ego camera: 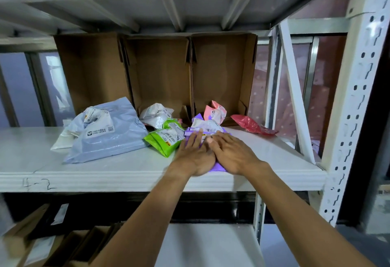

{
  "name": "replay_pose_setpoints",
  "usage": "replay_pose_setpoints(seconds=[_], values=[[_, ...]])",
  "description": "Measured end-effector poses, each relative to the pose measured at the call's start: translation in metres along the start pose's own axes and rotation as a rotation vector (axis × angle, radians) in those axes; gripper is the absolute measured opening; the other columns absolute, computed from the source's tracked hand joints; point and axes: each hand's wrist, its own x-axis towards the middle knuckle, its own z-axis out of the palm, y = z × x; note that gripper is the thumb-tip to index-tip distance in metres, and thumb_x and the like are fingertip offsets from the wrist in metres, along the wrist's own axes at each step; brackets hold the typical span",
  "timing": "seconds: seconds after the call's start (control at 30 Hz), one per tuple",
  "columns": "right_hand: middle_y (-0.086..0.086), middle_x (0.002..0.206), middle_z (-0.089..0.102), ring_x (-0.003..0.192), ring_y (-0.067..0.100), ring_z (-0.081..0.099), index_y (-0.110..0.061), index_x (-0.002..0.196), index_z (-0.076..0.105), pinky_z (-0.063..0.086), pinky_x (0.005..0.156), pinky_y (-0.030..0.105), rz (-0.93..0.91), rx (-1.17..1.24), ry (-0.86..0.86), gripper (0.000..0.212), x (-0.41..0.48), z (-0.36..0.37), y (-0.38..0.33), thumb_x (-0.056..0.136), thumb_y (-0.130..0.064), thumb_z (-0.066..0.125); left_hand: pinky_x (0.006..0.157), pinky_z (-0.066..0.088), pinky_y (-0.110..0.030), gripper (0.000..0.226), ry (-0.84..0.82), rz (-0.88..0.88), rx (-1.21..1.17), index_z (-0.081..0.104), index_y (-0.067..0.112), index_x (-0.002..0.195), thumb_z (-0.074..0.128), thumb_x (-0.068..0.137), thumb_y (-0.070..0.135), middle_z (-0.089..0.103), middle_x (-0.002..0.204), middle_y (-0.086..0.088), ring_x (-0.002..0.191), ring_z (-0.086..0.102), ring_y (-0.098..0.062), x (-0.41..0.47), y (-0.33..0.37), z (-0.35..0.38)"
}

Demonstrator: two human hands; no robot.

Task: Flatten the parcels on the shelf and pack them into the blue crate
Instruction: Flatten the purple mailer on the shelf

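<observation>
Pressing down side by side, the left hand [195,157] and right hand [234,157] lie flat, fingers straight, on the purple parcel [188,134] near the front edge of the white shelf [126,174]. Just left sits a green parcel [164,142], and farther left a big pale-blue parcel [109,140]. Behind, a white parcel [156,117] and a pink parcel [215,111] rest by open cardboard boxes [160,72]; a red bag [249,125] lies to the right.

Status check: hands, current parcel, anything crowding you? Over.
Left hand and right hand both open, pressing flat. Purple parcel under them, near shelf front. Green parcel close at its left. Blue crate not in view.
</observation>
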Motion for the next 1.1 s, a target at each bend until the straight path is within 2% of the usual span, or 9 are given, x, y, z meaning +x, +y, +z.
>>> replay_pose_setpoints(seconds=[0.1, 0.17, 0.33, 0.47, 0.6, 0.67, 0.87, 1.1], values=[[-0.002, 0.166, 0.015, 0.153, 0.011, 0.008, -0.025, 0.157, 0.022, 0.009, 0.122, 0.032, 0.013, 0.021, -0.061, 0.063, 0.006, 0.002, 0.002, 0.104, -0.056, 0.009, 0.125, 0.002, -0.049, 0.079, 0.031, 0.141, 0.066, -0.008, 0.021, 0.16, -0.006, 0.088, 0.056, -0.018, 0.166, -0.002, 0.153, -0.017, -0.02, 0.017, -0.009, 0.012], [-0.009, 0.167, 0.006, 0.153, 0.007, 0.003, -0.028, 0.159, 0.016, 0.005, 0.121, 0.032, 0.063, 0.077, -0.08, 0.072, 0.008, 0.004, 0.004, 0.099, -0.066, 0.006, 0.124, 0.006, -0.048, 0.087, 0.032, 0.159, 0.065, -0.01, 0.024, 0.159, -0.012, 0.08, 0.059, -0.014, 0.167, -0.003, 0.154, -0.015, -0.021, 0.031, -0.015, 0.022], [-0.014, 0.166, -0.003, 0.152, 0.004, -0.003, -0.031, 0.159, 0.007, 0.004, 0.122, 0.034, 0.088, 0.144, -0.129, 0.082, 0.01, 0.004, 0.005, 0.091, -0.077, 0.003, 0.124, -0.002, -0.047, 0.083, -0.005, 0.163, 0.066, -0.014, 0.033, 0.157, -0.009, 0.08, 0.063, -0.015, 0.167, 0.004, 0.151, -0.024, -0.019, 0.045, -0.023, 0.033], [-0.014, 0.166, -0.002, 0.152, 0.004, -0.004, -0.033, 0.159, 0.006, 0.004, 0.122, 0.036, 0.114, 0.215, -0.16, 0.087, 0.012, 0.006, 0.008, 0.087, -0.082, 0.002, 0.124, -0.006, -0.046, 0.07, -0.052, 0.122, -0.017, -0.01, 0.037, 0.158, 0.002, 0.093, 0.059, -0.02, 0.161, 0.014, 0.147, -0.025, -0.012, 0.038, -0.02, 0.026], [-0.014, 0.166, 0.005, 0.152, 0.005, 0.002, -0.041, 0.157, 0.014, 0.008, 0.122, 0.04, 0.117, 0.246, -0.138, 0.103, 0.021, 0.013, 0.014, 0.071, -0.093, -0.006, 0.124, -0.001, -0.046, 0.078, -0.068, 0.061, -0.111, -0.007, 0.046, 0.155, -0.001, 0.081, 0.069, -0.01, 0.167, 0.01, 0.154, -0.014, -0.018, 0.042, -0.023, 0.031], [-0.014, 0.165, 0.013, 0.152, 0.007, 0.008, -0.041, 0.155, 0.021, 0.013, 0.122, 0.043, 0.115, 0.259, -0.132, 0.107, 0.023, 0.013, 0.015, 0.068, -0.095, -0.008, 0.125, -0.001, -0.045, 0.075, -0.101, 0.03, -0.146, -0.004, 0.046, 0.156, 0.004, 0.085, 0.069, -0.007, 0.167, 0.01, 0.154, -0.012, -0.02, 0.036, -0.02, 0.025], [-0.012, 0.15, 0.046, 0.138, 0.015, 0.04, -0.05, 0.138, 0.047, 0.033, 0.109, 0.044, 0.065, 0.299, -0.133, 0.077, 0.022, 0.008, 0.011, 0.086, -0.082, 0.0, 0.124, 0.007, -0.045, 0.068, -0.121, 0.001, -0.218, 0.008, 0.052, 0.154, 0.011, 0.088, 0.07, 0.009, 0.167, 0.01, 0.155, 0.003, -0.022, 0.031, -0.018, 0.019], [-0.012, 0.146, 0.05, 0.132, 0.018, 0.045, -0.055, 0.135, 0.048, 0.036, 0.106, 0.045, 0.099, 0.287, -0.147, 0.087, 0.025, 0.008, 0.01, 0.076, -0.09, -0.005, 0.123, 0.008, -0.047, 0.068, -0.13, -0.017, -0.251, 0.012, 0.055, 0.152, 0.013, 0.086, 0.074, 0.012, 0.167, 0.009, 0.155, 0.004, -0.022, 0.03, -0.016, 0.016]])
